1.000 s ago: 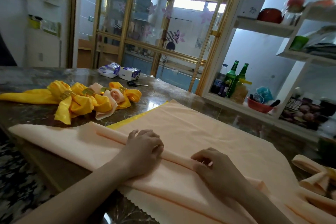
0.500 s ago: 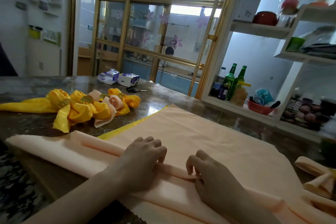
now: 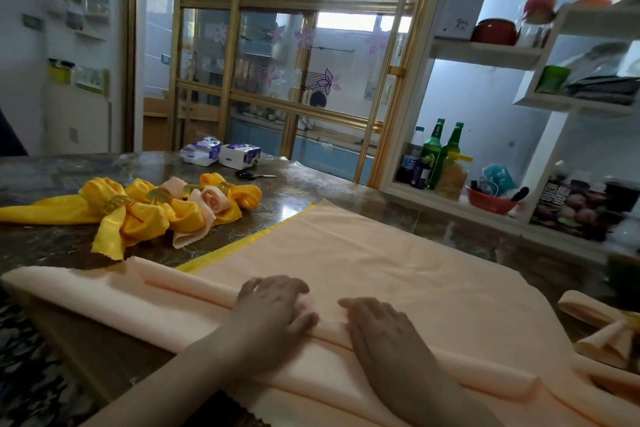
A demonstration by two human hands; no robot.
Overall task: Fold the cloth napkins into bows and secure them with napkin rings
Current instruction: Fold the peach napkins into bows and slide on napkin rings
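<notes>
A large peach cloth napkin (image 3: 374, 253) lies spread on the dark marble table (image 3: 311, 191), its near edge rolled into a long fold (image 3: 194, 293). My left hand (image 3: 273, 308) and my right hand (image 3: 384, 329) lie side by side on that fold, fingers laid over it and pressing it down. A yellow napkin edge (image 3: 242, 243) shows under the peach one. At the left stand several finished yellow and peach bows (image 3: 162, 208) held by gold napkin rings (image 3: 116, 202).
Another folded peach bow (image 3: 602, 333) lies at the right edge. Scissors (image 3: 252, 175) and two tissue packs (image 3: 221, 152) sit at the table's far side. Shelves with green bottles (image 3: 443, 152) and a red bowl (image 3: 488, 199) stand to the right.
Both hands have moved forward with the rolled fold, which now lies farther across the napkin. The fingers have flattened from a curled pinch onto the fold.
</notes>
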